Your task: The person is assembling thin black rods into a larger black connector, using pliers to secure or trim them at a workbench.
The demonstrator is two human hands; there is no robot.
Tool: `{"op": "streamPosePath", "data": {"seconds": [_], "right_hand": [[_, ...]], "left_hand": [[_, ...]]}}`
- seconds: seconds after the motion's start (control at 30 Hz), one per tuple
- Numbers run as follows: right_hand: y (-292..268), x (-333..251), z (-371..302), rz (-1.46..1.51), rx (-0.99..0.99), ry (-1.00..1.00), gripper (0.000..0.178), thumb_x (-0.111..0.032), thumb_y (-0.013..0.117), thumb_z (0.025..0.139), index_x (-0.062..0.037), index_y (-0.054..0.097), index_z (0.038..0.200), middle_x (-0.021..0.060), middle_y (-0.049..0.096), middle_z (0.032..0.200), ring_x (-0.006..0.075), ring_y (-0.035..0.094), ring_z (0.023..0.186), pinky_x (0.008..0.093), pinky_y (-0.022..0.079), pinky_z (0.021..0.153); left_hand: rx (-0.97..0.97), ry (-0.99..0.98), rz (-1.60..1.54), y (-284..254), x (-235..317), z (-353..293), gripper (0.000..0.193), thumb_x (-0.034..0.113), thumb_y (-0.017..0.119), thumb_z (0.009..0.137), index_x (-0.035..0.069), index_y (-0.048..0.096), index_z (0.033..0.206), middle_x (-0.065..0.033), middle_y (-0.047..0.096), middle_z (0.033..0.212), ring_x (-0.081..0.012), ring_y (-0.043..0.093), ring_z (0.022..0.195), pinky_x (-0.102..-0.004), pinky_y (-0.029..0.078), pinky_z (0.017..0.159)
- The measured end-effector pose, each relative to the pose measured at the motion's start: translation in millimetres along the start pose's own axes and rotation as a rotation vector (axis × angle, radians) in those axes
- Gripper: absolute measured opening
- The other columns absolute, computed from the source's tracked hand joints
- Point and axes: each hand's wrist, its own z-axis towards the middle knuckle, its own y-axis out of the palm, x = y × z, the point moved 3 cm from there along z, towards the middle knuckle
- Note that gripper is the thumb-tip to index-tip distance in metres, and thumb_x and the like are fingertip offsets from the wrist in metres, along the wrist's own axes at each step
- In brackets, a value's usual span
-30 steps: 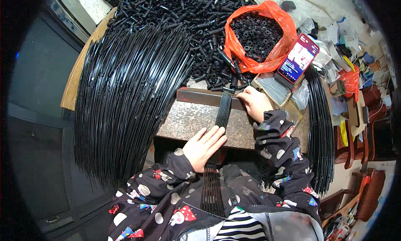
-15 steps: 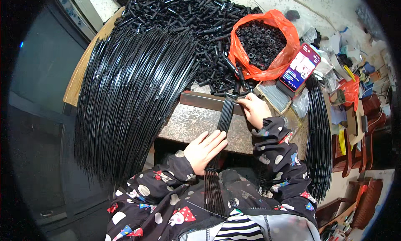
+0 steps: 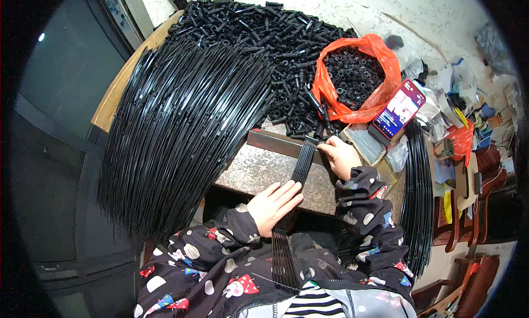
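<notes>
A flat row of thin black rods (image 3: 301,169) runs from a brown metal bar (image 3: 275,143) on the table down toward my lap. My left hand (image 3: 274,207) lies across the row with its fingers stretched out flat, pressing on the rods. Beside the row's upper end, over the bar, my right hand (image 3: 339,157) is closed, thumb and fingertips pinched together. Whatever sits in that pinch is too small to make out. Small black tubular parts (image 3: 297,98) are heaped just beyond the bar.
A large sheaf of black rods (image 3: 182,136) covers the table's left side. An orange-red plastic bag (image 3: 394,70) of small black rings stands behind my right hand. Right of it are a propped phone (image 3: 399,110), a shallow box of pale thin pieces (image 3: 365,145) and another rod bundle (image 3: 417,202).
The whole view has shifted, so the table and its things sit slightly lower in the picture. Both hands keep nearly the same places on and beside the row of rods.
</notes>
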Motion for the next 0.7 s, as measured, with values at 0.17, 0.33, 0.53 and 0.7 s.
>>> {"op": "streamPosePath", "data": {"seconds": [0.17, 0.33, 0.53, 0.7], "right_hand": [[8.3, 1.8, 6.7, -0.036, -0.026, -0.010, 0.020, 0.001, 0.053, 0.071, -0.0058, 0.058, 0.089, 0.0112, 0.052, 0.079, 0.0285, 0.055, 0.070, 0.0338, 0.045, 0.060], [9.5, -0.7, 4.3, -0.025, 0.013, 0.040, 0.015, -0.002, 0.053, 0.073, -0.0051, 0.057, 0.087, 0.0118, 0.052, 0.079, 0.0301, 0.055, 0.070, 0.0349, 0.045, 0.061], [5.0, -2.7, -1.4, 0.007, 0.026, 0.033, 0.017, -0.001, 0.053, 0.073, -0.0054, 0.057, 0.089, 0.0118, 0.052, 0.080, 0.0300, 0.055, 0.071, 0.0345, 0.045, 0.061], [5.6, 3.3, 2.4, -0.073, -0.039, 0.003, 0.022, 0.001, 0.052, 0.070, -0.0052, 0.057, 0.091, 0.0114, 0.053, 0.081, 0.0291, 0.056, 0.072, 0.0335, 0.045, 0.062]], "left_hand": [[-0.022, 0.000, 0.012, -0.4, -0.5, -0.6, 0.091, 0.046, 0.068, 0.054, -0.001, 0.034, 0.124, -0.0216, 0.030, 0.131, -0.0322, 0.029, 0.122, -0.0415, 0.025, 0.098], [-0.017, 0.006, 0.012, 0.3, 0.1, 1.1, 0.091, 0.046, 0.068, 0.054, -0.001, 0.034, 0.124, -0.0216, 0.030, 0.131, -0.0322, 0.029, 0.123, -0.0413, 0.025, 0.098], [-0.012, 0.001, -0.008, -2.2, 0.5, -0.2, 0.091, 0.046, 0.068, 0.053, -0.002, 0.035, 0.123, -0.0219, 0.030, 0.131, -0.0328, 0.029, 0.122, -0.0415, 0.025, 0.098], [-0.010, 0.002, -0.015, -1.5, -0.4, 0.6, 0.090, 0.044, 0.068, 0.053, -0.002, 0.035, 0.123, -0.0224, 0.030, 0.131, -0.0332, 0.029, 0.122, -0.0414, 0.025, 0.098]]}}
